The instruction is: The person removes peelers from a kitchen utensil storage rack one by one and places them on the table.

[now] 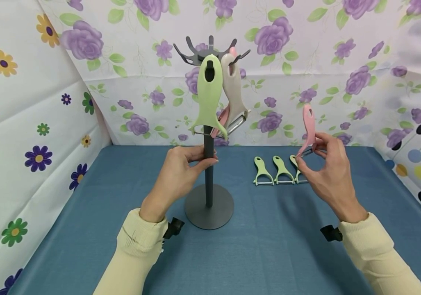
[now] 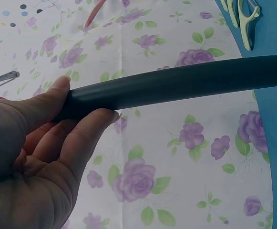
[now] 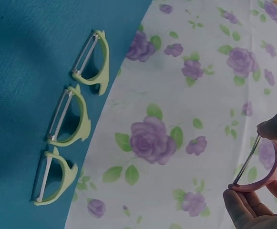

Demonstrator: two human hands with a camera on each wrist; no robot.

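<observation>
My left hand [image 1: 180,172] grips the dark pole [image 1: 209,180] of an upright utensil stand, fingers and thumb curled round it below the hanging peelers. From the stand's hooks [image 1: 210,53] hang a green peeler [image 1: 210,92], a grey-beige peeler [image 1: 233,88] and, partly hidden behind them, a pink peeler [image 1: 225,116]. Off to the right, my right hand [image 1: 330,176] pinches another pink peeler [image 1: 309,125] by its blade end, handle up, above the table. In the right wrist view, thumb and fingers hold both ends of that pink peeler's head [image 3: 267,179].
Several hooks on the left of the stand carry nothing. Three green peelers [image 1: 280,170] lie in a row on the blue tabletop [image 1: 262,254], the rightmost partly behind my right hand. A flowered cloth [image 1: 140,102] hangs behind the table's back edge.
</observation>
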